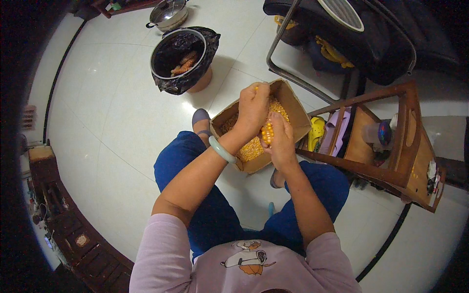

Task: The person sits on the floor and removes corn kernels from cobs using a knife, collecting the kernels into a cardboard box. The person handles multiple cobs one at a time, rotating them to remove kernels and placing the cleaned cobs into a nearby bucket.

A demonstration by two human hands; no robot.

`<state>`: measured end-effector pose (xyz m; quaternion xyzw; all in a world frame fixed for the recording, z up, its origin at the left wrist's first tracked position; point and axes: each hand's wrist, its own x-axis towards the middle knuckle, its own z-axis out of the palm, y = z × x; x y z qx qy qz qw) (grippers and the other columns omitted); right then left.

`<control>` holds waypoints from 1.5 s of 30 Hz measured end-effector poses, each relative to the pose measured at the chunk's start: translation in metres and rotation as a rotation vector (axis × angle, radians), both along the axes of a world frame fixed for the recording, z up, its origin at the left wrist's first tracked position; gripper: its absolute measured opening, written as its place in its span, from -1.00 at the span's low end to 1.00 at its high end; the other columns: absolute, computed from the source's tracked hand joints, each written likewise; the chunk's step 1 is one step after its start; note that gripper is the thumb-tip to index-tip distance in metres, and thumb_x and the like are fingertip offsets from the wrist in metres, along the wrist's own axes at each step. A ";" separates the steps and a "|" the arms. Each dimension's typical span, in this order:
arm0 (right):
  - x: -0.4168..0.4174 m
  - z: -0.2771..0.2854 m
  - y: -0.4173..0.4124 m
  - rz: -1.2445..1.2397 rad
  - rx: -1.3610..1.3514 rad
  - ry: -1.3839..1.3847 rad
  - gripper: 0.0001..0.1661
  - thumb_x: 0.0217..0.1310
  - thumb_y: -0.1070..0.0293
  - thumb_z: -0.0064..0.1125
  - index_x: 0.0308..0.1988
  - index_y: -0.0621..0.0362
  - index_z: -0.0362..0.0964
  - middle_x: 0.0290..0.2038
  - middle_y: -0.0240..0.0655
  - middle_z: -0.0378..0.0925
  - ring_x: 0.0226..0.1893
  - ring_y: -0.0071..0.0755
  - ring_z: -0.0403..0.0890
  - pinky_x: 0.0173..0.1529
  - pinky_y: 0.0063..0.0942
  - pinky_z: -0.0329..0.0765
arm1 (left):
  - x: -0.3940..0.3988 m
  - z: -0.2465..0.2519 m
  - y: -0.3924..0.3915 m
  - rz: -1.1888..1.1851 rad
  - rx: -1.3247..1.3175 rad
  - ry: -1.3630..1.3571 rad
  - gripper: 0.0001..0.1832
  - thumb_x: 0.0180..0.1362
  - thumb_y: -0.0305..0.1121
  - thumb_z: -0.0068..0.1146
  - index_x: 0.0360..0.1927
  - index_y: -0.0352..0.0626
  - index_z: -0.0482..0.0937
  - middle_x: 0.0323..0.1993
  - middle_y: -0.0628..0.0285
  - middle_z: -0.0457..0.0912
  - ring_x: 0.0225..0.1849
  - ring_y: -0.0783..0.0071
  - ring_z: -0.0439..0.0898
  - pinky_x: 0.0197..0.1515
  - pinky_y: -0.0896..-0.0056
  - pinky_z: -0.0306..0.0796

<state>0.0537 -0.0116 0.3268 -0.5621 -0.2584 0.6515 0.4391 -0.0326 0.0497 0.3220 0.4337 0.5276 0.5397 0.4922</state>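
Observation:
My right hand [281,141] is closed around an ear of dried yellow corn [268,133], whose kernels show between the fingers. My left hand [253,108] is curled into a fist just up and left of it, with a bit of yellow at its top; what it grips is mostly hidden. A pale green bangle [222,149] circles the left wrist. Both hands are above an open cardboard box [298,110] that holds loose corn kernels [251,149], partly covered from sight by my hands.
Beyond the box stands a bin lined with a black bag [179,54], with corn cobs [184,68] inside. A lidded pot [169,16] is behind it. A wooden rack [366,164] with yellow shoes [316,132] is close at the right, below a metal-framed chair [282,47].

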 end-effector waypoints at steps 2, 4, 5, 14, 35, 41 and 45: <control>0.000 -0.001 0.000 -0.051 -0.030 0.042 -0.70 0.28 0.04 -0.16 -0.27 0.03 0.29 -0.49 -0.50 0.32 -0.61 -0.70 0.33 -0.69 -0.77 0.18 | 0.000 0.003 0.000 -0.002 -0.016 0.015 -0.65 0.16 -0.26 -0.16 -0.67 -0.25 0.30 -0.68 0.35 0.31 -0.59 0.61 0.26 -0.55 0.42 0.17; 0.001 0.001 -0.001 -0.002 0.002 0.053 -0.71 0.28 0.07 -0.16 -0.24 0.03 0.30 -0.47 -0.50 0.32 -0.61 -0.70 0.32 -0.68 -0.77 0.16 | -0.003 0.005 -0.001 0.003 -0.031 0.044 -0.65 0.16 -0.26 -0.16 -0.67 -0.26 0.30 -0.67 0.34 0.32 -0.58 0.59 0.26 -0.53 0.40 0.17; 0.003 0.001 -0.002 -0.006 0.019 0.067 -0.71 0.28 0.07 -0.17 -0.23 0.03 0.30 -0.47 -0.50 0.32 -0.62 -0.70 0.30 -0.69 -0.78 0.15 | -0.006 0.003 0.001 0.002 -0.023 0.073 -0.66 0.16 -0.26 -0.16 -0.66 -0.25 0.31 -0.67 0.33 0.31 -0.59 0.58 0.25 -0.53 0.39 0.17; 0.010 0.006 -0.006 0.168 0.133 0.032 -0.71 0.29 0.12 -0.11 -0.14 0.08 0.31 -0.45 -0.51 0.28 -0.64 -0.76 0.18 -0.68 -0.81 0.05 | -0.008 0.005 0.008 0.161 -0.175 -0.195 -0.71 0.06 -0.33 -0.17 -0.72 -0.23 0.28 -0.73 0.31 0.25 -0.66 0.55 0.19 -0.59 0.40 0.10; 0.008 -0.026 -0.001 0.066 0.405 -0.227 -0.67 0.31 0.13 -0.16 -0.26 0.16 0.36 -0.51 -0.50 0.31 -0.45 -0.68 0.33 -0.38 -0.65 0.33 | 0.005 0.002 0.003 0.169 -0.134 -0.174 -0.73 0.05 -0.33 -0.15 -0.70 -0.24 0.31 -0.75 0.32 0.28 -0.66 0.56 0.22 -0.59 0.41 0.12; -0.008 0.015 0.001 -0.177 -0.112 0.055 -0.71 0.30 0.08 -0.14 -0.21 0.05 0.31 -0.52 -0.54 0.28 -0.65 -0.71 0.26 -0.64 -0.72 0.17 | 0.002 -0.001 0.003 0.153 -0.133 -0.176 -0.71 0.08 -0.31 -0.15 -0.69 -0.20 0.30 -0.72 0.34 0.28 -0.64 0.58 0.23 -0.58 0.44 0.13; 0.004 -0.003 0.000 0.064 0.066 0.032 -0.71 0.29 0.08 -0.13 -0.18 0.04 0.30 -0.50 -0.50 0.29 -0.70 -0.70 0.21 -0.69 -0.73 0.08 | -0.001 0.003 0.002 0.096 -0.129 -0.085 -0.68 0.11 -0.26 -0.16 -0.66 -0.24 0.33 -0.69 0.26 0.33 -0.60 0.49 0.28 -0.52 0.36 0.20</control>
